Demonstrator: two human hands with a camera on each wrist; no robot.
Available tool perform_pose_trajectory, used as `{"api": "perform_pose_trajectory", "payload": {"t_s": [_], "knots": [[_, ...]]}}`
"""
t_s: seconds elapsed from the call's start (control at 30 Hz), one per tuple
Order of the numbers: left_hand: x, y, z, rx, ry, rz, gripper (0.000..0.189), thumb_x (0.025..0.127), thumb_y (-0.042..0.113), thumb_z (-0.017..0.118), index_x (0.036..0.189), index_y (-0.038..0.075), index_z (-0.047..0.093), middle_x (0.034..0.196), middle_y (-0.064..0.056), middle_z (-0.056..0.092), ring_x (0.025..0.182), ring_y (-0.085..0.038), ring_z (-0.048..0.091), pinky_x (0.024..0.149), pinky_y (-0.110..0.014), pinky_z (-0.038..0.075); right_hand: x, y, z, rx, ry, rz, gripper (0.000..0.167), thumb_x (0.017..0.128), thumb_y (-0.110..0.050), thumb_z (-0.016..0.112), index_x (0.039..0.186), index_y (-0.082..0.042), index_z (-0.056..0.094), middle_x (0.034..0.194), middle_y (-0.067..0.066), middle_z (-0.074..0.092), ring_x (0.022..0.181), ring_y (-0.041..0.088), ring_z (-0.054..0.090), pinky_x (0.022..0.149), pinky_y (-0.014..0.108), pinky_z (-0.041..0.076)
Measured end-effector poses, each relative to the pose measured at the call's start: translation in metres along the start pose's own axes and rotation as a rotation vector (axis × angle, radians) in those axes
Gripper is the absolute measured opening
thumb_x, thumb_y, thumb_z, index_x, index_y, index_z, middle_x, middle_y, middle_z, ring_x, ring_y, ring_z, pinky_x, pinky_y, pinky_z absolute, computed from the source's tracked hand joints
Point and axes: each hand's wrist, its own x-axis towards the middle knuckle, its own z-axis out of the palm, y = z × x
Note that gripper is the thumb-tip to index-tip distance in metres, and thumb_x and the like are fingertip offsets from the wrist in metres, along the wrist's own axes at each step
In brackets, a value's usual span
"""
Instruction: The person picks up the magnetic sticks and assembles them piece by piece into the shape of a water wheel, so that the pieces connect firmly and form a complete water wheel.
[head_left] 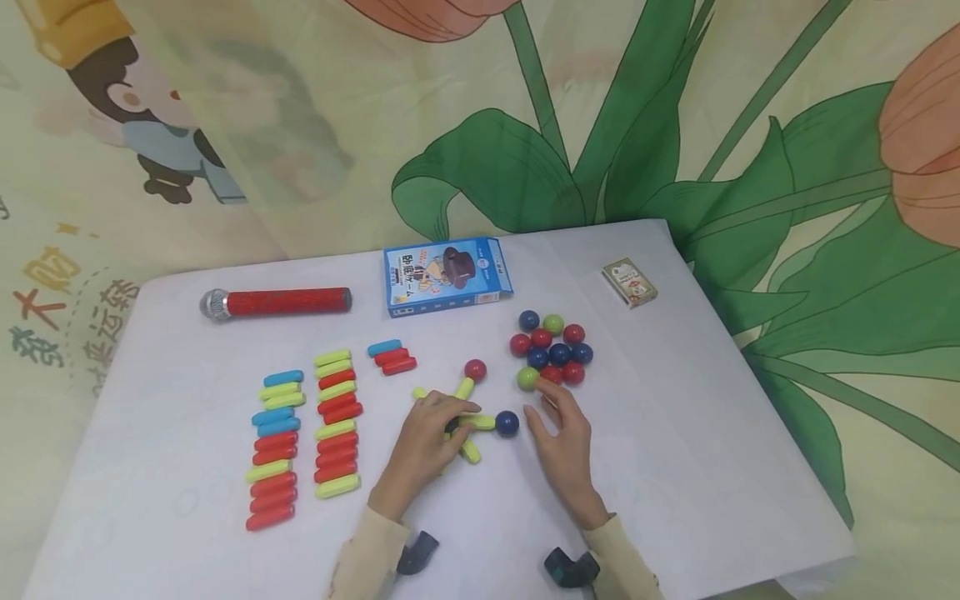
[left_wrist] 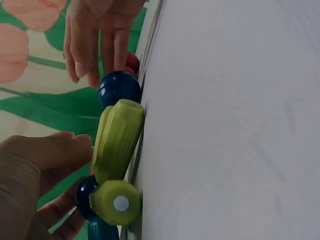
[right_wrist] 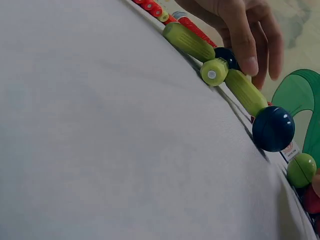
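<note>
My left hand (head_left: 431,437) is over a star-like piece of yellow-green magnetic rods (left_wrist: 119,142), its thumb and fingers around the rods near the dark blue centre ball (right_wrist: 226,56). A dark blue ball (head_left: 507,423) caps the rod pointing right; a red ball (head_left: 476,370) caps the one pointing away. Another rod end (right_wrist: 211,74) shows a pale disc toward the right wrist camera. Beside the ball cluster, my right hand (head_left: 562,442) has loosely bent fingers, thumb and forefinger apart. Its forefinger tip is right at a light green ball (head_left: 528,378).
Red, blue and yellow-green rods (head_left: 337,425) lie in columns at left, with a small group (head_left: 392,357) nearer the middle. Several balls (head_left: 559,354) cluster at right. Behind are a red microphone-shaped stick (head_left: 288,302), a blue box (head_left: 447,277) and a small card box (head_left: 629,282).
</note>
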Motion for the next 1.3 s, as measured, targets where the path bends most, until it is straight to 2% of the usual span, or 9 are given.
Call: {"api": "perform_pose_trajectory", "payload": {"t_s": [0.1,0.23,0.33,0.43,0.63,0.83,0.97,1.13,1.3], "knots": [[-0.002,-0.005,-0.002,-0.017,0.037,-0.019,0.029,0.079,0.013,0.080,0.106,0.020,0.071,0.099,0.008,0.069,0.095,-0.007,0.056,0.083,-0.028,0.052,0.007,0.001,0.001,-0.038,0.017,-0.015,0.045,0.081,0.005,0.071,0.124,0.000,0.058,0.124,0.012,0.060,0.121,0.024,0.055,0.102,0.025,0.042],[-0.005,-0.010,-0.006,-0.024,0.067,-0.036,0.031,0.078,0.012,0.080,0.107,0.019,0.071,0.101,0.007,0.069,0.094,-0.008,0.055,0.082,-0.029,0.052,0.016,0.002,0.007,-0.191,-0.022,-0.024,0.047,0.082,0.000,0.072,0.127,-0.004,0.057,0.127,0.009,0.059,0.124,0.022,0.053,0.105,0.028,0.040],[-0.007,-0.011,-0.008,-0.041,0.057,-0.056,0.033,0.078,0.012,0.080,0.108,0.018,0.070,0.101,0.008,0.069,0.093,-0.009,0.054,0.081,-0.029,0.053,0.022,0.003,0.010,-0.295,-0.071,-0.042,0.045,0.083,-0.002,0.072,0.126,-0.005,0.059,0.127,0.010,0.059,0.124,0.023,0.053,0.105,0.033,0.042],[-0.008,-0.009,-0.008,-0.062,0.032,-0.072,0.032,0.078,0.011,0.079,0.109,0.018,0.070,0.101,0.008,0.068,0.092,-0.010,0.054,0.082,-0.029,0.053,0.024,0.005,0.011,-0.333,-0.101,-0.049,0.038,0.082,0.000,0.071,0.119,-0.005,0.063,0.122,0.010,0.062,0.120,0.024,0.057,0.103,0.034,0.043],[-0.008,-0.009,-0.009,-0.013,0.025,-0.071,0.032,0.079,0.013,0.079,0.109,0.018,0.070,0.101,0.008,0.067,0.093,-0.007,0.052,0.082,-0.027,0.053,0.026,0.007,0.012,-0.294,-0.099,-0.043,0.032,0.080,0.000,0.074,0.110,-0.007,0.067,0.115,0.007,0.065,0.111,0.022,0.062,0.098,0.031,0.047],[-0.011,-0.009,-0.011,0.035,0.047,-0.117,0.032,0.079,0.014,0.080,0.108,0.019,0.069,0.103,0.007,0.067,0.094,-0.009,0.053,0.080,-0.028,0.053,0.033,0.010,0.016,-0.280,-0.155,-0.032,0.027,0.082,-0.004,0.073,0.107,-0.010,0.067,0.117,0.005,0.065,0.114,0.019,0.060,0.099,0.028,0.046],[-0.013,-0.008,-0.009,0.068,0.079,-0.123,0.033,0.077,0.015,0.081,0.107,0.018,0.070,0.102,0.005,0.068,0.092,-0.011,0.055,0.078,-0.028,0.054,0.033,0.009,0.012,-0.212,-0.106,-0.021,0.026,0.081,-0.004,0.074,0.106,-0.009,0.067,0.114,0.005,0.066,0.111,0.019,0.061,0.095,0.024,0.049],[-0.013,-0.004,-0.004,0.170,0.150,-0.108,0.033,0.074,0.019,0.083,0.104,0.014,0.070,0.096,0.001,0.067,0.085,-0.015,0.058,0.074,-0.028,0.054,0.022,0.004,0.004,-0.052,-0.083,0.044,0.030,0.082,-0.001,0.073,0.110,-0.006,0.065,0.111,0.006,0.066,0.109,0.020,0.062,0.089,0.022,0.051],[-0.012,0.001,-0.002,0.238,0.179,-0.093,0.033,0.074,0.020,0.084,0.103,0.012,0.070,0.092,-0.001,0.064,0.081,-0.015,0.062,0.072,-0.027,0.055,0.006,0.000,0.003,-0.017,-0.142,0.135,0.035,0.080,0.004,0.072,0.112,-0.006,0.064,0.111,0.007,0.066,0.107,0.023,0.064,0.087,0.021,0.051]]}}
